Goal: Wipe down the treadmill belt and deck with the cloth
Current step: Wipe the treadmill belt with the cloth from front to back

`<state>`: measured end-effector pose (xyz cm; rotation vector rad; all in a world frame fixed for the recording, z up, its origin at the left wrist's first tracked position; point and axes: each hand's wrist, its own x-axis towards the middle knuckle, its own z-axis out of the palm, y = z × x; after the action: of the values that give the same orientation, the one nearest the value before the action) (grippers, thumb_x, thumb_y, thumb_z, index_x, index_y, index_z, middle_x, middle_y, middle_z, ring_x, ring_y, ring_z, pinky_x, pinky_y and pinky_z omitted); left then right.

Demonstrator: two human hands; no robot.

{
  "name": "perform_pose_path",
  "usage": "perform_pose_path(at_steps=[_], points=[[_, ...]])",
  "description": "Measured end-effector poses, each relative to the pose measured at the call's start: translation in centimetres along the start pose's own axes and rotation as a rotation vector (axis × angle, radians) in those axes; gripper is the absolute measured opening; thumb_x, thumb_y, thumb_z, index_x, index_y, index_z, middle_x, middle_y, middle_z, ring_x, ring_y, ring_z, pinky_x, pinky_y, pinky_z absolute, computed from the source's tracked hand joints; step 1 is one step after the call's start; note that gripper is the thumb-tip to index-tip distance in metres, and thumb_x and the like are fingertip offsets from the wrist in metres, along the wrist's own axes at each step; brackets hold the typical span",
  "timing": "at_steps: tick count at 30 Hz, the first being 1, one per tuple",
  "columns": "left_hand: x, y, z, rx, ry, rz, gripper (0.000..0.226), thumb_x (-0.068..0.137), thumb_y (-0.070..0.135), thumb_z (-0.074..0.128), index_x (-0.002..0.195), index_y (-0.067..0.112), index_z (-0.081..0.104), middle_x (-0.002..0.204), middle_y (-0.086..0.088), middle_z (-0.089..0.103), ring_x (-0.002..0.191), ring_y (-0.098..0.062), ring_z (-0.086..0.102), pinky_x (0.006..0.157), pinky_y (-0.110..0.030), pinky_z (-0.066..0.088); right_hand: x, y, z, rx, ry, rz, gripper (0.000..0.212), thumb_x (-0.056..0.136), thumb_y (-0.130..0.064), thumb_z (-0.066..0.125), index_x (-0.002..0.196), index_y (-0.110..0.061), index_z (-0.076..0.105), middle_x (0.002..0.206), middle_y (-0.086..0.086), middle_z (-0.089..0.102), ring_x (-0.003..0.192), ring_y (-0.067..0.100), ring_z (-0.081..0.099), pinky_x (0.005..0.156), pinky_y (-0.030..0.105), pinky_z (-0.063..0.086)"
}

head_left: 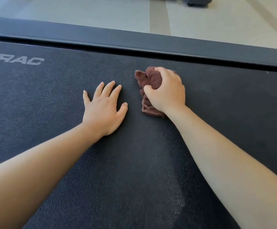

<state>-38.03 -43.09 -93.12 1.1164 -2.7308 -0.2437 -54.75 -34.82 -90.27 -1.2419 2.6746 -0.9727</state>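
The dark textured treadmill belt [51, 113] fills most of the head view, with grey "TRAC" lettering at the upper left. A crumpled maroon cloth [148, 78] lies on the belt a little right of centre, and my right hand [166, 90] is closed around it, pressing it down. My left hand [103, 106] rests flat on the belt just left of the cloth, fingers spread, holding nothing. The deck's dark side rail [134, 38] runs along the far edge of the belt.
Beyond the rail lies a pale grey floor [84, 10] with a beige stripe. The dark base of another machine [199, 1] shows at the top right. A faint lighter streak marks the belt near my right forearm.
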Motion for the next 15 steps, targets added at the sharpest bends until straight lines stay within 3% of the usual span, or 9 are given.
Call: perform_pose_path(at_steps=[5, 11, 15], points=[[-0.1, 0.2, -0.3, -0.012, 0.002, -0.009, 0.060, 0.090, 0.051, 0.031, 0.144, 0.028, 0.026, 0.155, 0.006, 0.018, 0.144, -0.019, 0.008, 0.111, -0.060, 0.003, 2.7, -0.2, 0.4, -0.018, -0.014, 0.036, 0.054, 0.078, -0.042, 0.057, 0.129, -0.027, 0.049, 0.130, -0.005, 0.052, 0.124, 0.022, 0.042, 0.098, 0.039, 0.034], [-0.1, 0.5, -0.7, 0.033, -0.057, 0.022, 0.061, 0.093, 0.048, 0.029, 0.147, 0.022, 0.021, 0.157, 0.003, 0.014, 0.144, -0.024, 0.006, 0.111, -0.062, 0.004, -2.2, 0.2, -0.9, -0.057, -0.031, -0.008, 0.059, 0.080, -0.044, 0.058, 0.134, -0.023, 0.046, 0.135, -0.004, 0.049, 0.126, 0.021, 0.040, 0.099, 0.039, 0.035], [1.0, 0.8, -0.7, -0.022, -0.073, 0.027, 0.060, 0.095, 0.044, 0.031, 0.147, 0.017, 0.022, 0.156, 0.003, 0.016, 0.144, -0.019, 0.008, 0.111, -0.061, 0.004, -4.1, 1.1, -1.4, -0.041, -0.020, -0.028, 0.059, 0.079, -0.043, 0.059, 0.133, -0.024, 0.047, 0.136, -0.004, 0.049, 0.127, 0.020, 0.040, 0.100, 0.039, 0.034]])
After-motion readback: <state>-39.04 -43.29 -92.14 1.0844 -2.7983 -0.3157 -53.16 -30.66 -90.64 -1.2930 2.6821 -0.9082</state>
